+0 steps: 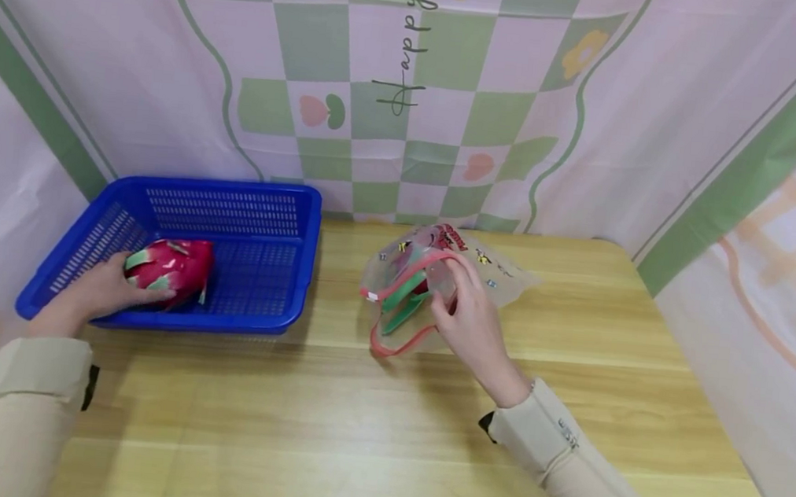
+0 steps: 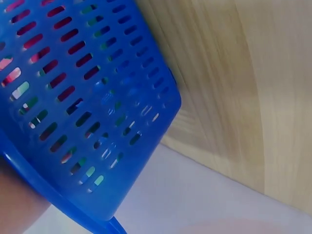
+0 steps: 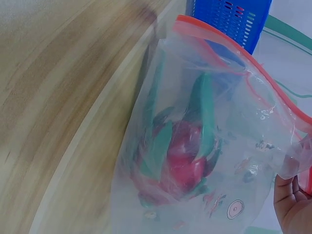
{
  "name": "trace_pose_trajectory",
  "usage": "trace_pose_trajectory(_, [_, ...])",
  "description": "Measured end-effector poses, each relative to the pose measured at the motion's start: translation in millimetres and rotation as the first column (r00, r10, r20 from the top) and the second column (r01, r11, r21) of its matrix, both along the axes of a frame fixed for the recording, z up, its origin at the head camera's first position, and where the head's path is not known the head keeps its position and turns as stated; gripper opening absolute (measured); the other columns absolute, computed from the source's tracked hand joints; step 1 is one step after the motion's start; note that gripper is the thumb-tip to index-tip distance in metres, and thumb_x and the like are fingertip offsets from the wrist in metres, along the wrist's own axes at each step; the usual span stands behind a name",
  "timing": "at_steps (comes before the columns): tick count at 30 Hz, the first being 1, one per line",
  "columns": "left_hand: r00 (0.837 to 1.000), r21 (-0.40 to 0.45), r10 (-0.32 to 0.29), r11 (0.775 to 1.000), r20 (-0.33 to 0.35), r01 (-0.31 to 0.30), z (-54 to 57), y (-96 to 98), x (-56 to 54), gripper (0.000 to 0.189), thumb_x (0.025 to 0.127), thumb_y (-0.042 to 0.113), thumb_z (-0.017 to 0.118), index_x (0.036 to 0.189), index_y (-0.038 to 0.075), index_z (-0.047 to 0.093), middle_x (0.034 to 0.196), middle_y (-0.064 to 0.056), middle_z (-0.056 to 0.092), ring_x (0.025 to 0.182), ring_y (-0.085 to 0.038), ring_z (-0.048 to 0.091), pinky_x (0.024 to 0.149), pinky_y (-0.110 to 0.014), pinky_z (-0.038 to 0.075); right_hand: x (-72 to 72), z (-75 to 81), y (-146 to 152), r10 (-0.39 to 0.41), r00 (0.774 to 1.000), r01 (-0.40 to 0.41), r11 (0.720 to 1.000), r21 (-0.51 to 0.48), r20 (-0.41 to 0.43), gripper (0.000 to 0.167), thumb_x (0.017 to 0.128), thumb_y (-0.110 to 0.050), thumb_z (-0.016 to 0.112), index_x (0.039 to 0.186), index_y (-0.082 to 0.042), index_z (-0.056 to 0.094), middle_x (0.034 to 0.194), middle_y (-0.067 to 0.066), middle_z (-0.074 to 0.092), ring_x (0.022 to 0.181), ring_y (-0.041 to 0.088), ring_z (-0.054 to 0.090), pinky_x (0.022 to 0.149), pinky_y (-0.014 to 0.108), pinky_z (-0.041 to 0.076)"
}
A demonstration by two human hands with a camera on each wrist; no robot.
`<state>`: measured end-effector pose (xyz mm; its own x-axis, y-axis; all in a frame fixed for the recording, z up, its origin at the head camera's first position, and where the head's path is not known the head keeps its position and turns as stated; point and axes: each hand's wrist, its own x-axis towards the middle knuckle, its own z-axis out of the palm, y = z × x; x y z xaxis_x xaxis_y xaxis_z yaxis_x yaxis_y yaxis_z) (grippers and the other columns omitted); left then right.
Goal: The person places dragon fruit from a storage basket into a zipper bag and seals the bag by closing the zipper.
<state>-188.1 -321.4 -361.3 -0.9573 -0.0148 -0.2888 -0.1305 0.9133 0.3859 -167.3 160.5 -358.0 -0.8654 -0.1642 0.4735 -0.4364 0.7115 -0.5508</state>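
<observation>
In the head view my left hand (image 1: 100,283) reaches over the rim of a blue plastic basket (image 1: 249,322). It grips a pink-red dragon fruit (image 1: 183,268) with green scales, thumb along the near side. The basket's slotted wall hides most of that fruit in the left wrist view. My right hand (image 1: 472,318) pinches the edge of a clear zip bag (image 1: 509,278) with a red-orange zip strip, its mouth spread apart. Inside the bag, the right wrist view shows another dragon fruit (image 3: 183,158) with long green scales, blurred by the plastic.
Basket and bag both stand on a wooden table (image 1: 325,432), the bag to the basket's right. A checked pink-and-green curtain (image 1: 445,110) hangs along the back edge, and pale cloth (image 1: 776,313) hangs at the right side.
</observation>
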Motion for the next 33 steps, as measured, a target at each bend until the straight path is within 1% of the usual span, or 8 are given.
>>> trace_pose_trajectory(4, [1.0,-0.001,-0.025,1.0,-0.014,0.025,-2.6,-3.2,-1.8,0.104,0.083,0.04,0.069,0.139,-0.025,0.01,0.128,-0.051,0.033,0.111,-0.061,0.04,0.09,-0.066,0.04,0.0,-1.1,0,-0.003,1.0,0.003,1.0,-0.002,0.002,0.051,0.082,0.001,0.06,0.131,0.008,0.049,0.141,0.021,0.046,0.057,0.006,0.045,0.051,0.017,0.039])
trace_pose_trajectory(8, [0.999,0.015,-0.036,0.999,-0.018,0.036,-4.9,-7.4,-3.7,0.098,0.08,0.026,0.07,0.138,-0.026,0.011,0.127,-0.052,0.032,0.112,-0.062,0.038,0.092,-0.067,0.037,0.0,-2.6,0,-0.004,1.0,0.004,1.0,-0.002,0.002,0.051,0.082,0.001,0.06,0.132,0.008,0.048,0.141,0.021,0.046,0.058,0.009,0.047,0.052,0.017,0.04])
trace_pose_trajectory(11, [0.999,0.012,-0.038,0.999,-0.018,0.038,-5.8,-10.1,-4.1,0.099,0.078,0.021,0.071,0.137,-0.028,0.009,0.127,-0.053,0.03,0.114,-0.064,0.035,0.095,-0.069,0.034,0.3,-3.4,0,-0.006,1.0,0.006,1.0,-0.003,0.002,0.051,0.083,0.0,0.06,0.132,0.007,0.048,0.141,0.021,0.046,0.059,0.01,0.048,0.052,0.017,0.04])
trace_pose_trajectory(17, [1.0,-0.005,-0.002,1.0,-0.006,0.002,-5.7,-11.1,-2.8,0.099,0.077,0.03,0.074,0.134,-0.027,0.017,0.122,-0.049,0.039,0.107,-0.06,0.043,0.089,-0.066,0.04,0.1,-3.7,0,-0.009,1.0,0.009,1.0,-0.002,0.0,0.051,0.083,0.0,0.06,0.132,0.007,0.048,0.141,0.02,0.046,0.06,0.011,0.05,0.053,0.019,0.041])
trace_pose_trajectory(22, [0.999,0.007,0.043,0.999,0.03,-0.043,-3.5,-9.0,-1.9,0.104,0.079,0.037,0.072,0.136,-0.024,0.01,0.124,-0.049,0.035,0.107,-0.059,0.042,0.089,-0.065,0.04,-0.6,-3.7,-1,-0.007,1.0,0.007,1.0,0.003,0.003,0.052,0.083,0.0,0.06,0.133,0.007,0.047,0.141,0.02,0.045,0.06,0.011,0.05,0.053,0.019,0.041])
trace_pose_trajectory(26, [0.999,-0.004,0.032,0.999,0.008,-0.032,-0.5,-3.9,-1.6,0.105,0.08,0.042,0.071,0.138,-0.021,0.01,0.124,-0.05,0.034,0.108,-0.06,0.041,0.088,-0.066,0.04,-1.5,-4.3,-1,-0.005,1.0,0.005,1.0,0.0,0.008,0.052,0.083,0.0,0.06,0.133,0.006,0.047,0.141,0.019,0.045,0.06,0.011,0.05,0.053,0.018,0.042])
trace_pose_trajectory(30, [1.0,-0.067,0.009,0.998,-0.023,-0.01,2.1,2.6,-1.3,0.105,0.078,0.051,0.07,0.139,-0.014,0.017,0.121,-0.048,0.04,0.103,-0.057,0.046,0.079,-0.063,0.043,-2.1,-3.8,-1,-0.006,1.0,0.006,1.0,-0.001,0.011,0.052,0.083,0.001,0.06,0.133,0.006,0.047,0.141,0.019,0.045,0.061,0.011,0.05,0.053,0.018,0.042])
trace_pose_trajectory(33, [0.999,-0.108,0.019,0.994,-0.027,-0.022,1.6,4.3,-2.0,0.108,0.075,0.062,0.068,0.139,-0.01,0.02,0.121,-0.045,0.042,0.102,-0.056,0.047,0.075,-0.064,0.043,-2.6,-2.4,-1,-0.007,1.0,0.007,1.0,-0.002,0.016,0.053,0.083,0.001,0.059,0.134,0.007,0.046,0.142,0.021,0.044,0.062,0.011,0.051,0.054,0.018,0.042])
